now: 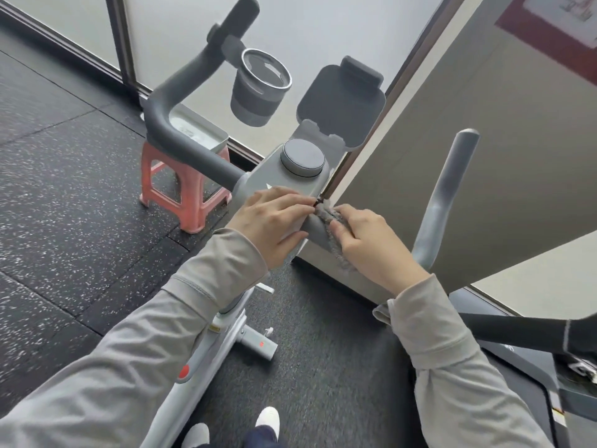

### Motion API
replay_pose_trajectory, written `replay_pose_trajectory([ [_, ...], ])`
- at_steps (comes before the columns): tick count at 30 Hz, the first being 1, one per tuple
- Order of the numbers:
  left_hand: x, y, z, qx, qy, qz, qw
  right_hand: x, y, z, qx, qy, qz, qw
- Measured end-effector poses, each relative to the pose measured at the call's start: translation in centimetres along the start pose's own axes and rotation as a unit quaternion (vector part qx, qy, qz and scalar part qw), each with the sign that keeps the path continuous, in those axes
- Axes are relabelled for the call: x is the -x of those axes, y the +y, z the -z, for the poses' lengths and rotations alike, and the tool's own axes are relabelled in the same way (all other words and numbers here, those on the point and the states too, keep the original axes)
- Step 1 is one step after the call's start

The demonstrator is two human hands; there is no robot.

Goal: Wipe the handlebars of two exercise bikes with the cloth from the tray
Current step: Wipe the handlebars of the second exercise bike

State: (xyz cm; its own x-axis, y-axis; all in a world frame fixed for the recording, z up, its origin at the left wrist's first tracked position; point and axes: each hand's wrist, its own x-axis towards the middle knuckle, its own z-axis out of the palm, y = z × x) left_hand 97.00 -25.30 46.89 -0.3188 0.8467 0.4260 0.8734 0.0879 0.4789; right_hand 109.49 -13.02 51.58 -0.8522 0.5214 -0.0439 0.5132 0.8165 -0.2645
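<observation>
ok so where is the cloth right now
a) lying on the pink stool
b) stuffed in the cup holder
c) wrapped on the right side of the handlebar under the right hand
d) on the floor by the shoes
c, the grey cloth is pressed around the handlebar beside the console by the right hand, while the left hand rests next to it.

A fluffy grey cloth [334,236] lay draped over the inner end of the bike's dark grey handlebar [181,124] just right of frame centre, while the bar's left arm curved up toward the upper left and its paler right arm rose at right.
</observation>
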Motion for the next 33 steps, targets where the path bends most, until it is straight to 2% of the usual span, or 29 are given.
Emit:
replay_pose_trajectory([
  [6,0.1,0.3,-0.3,-0.027,-0.002,0.018,0.999,-0.4,0.8,0.6,-0.062,-0.023,-0.002,0.998],
  [10,0.0,0.6,-0.3,-0.03,0.004,0.019,0.999,-3.0,-0.2,0.3,-0.101,-0.068,-0.005,0.993],
  [14,0.2,0.6,-0.1,-0.03,0.01,0.014,0.999,-3.3,0.7,0.9,-0.09,-0.134,0.002,0.987],
  [18,0.1,0.9,0.0,-0.038,0.016,0.013,0.999,-2.4,2.1,1.7,-0.056,-0.15,0.02,0.987],
  [24,-1.4,2.7,-1.6,-0.064,0.083,-0.029,0.994,-0.7,4.1,2.9,0.055,-0.173,0.036,0.983],
  [25,-1.9,3.4,-2.0,-0.052,0.063,-0.034,0.996,-0.7,4.2,3.0,0.074,-0.176,0.035,0.981],
  [28,-3.3,4.5,-3.2,-0.072,-0.07,-0.008,0.995,-0.4,5.0,3.9,0.121,-0.199,0.019,0.972],
  [30,-3.6,4.3,-3.9,-0.107,-0.094,0.002,0.99,0.3,6.2,4.6,0.156,-0.218,0.019,0.963],
  [33,-3.9,4.1,-4.2,-0.095,-0.093,0.011,0.991,0.7,7.6,5.4,0.187,-0.206,0.064,0.958],
])
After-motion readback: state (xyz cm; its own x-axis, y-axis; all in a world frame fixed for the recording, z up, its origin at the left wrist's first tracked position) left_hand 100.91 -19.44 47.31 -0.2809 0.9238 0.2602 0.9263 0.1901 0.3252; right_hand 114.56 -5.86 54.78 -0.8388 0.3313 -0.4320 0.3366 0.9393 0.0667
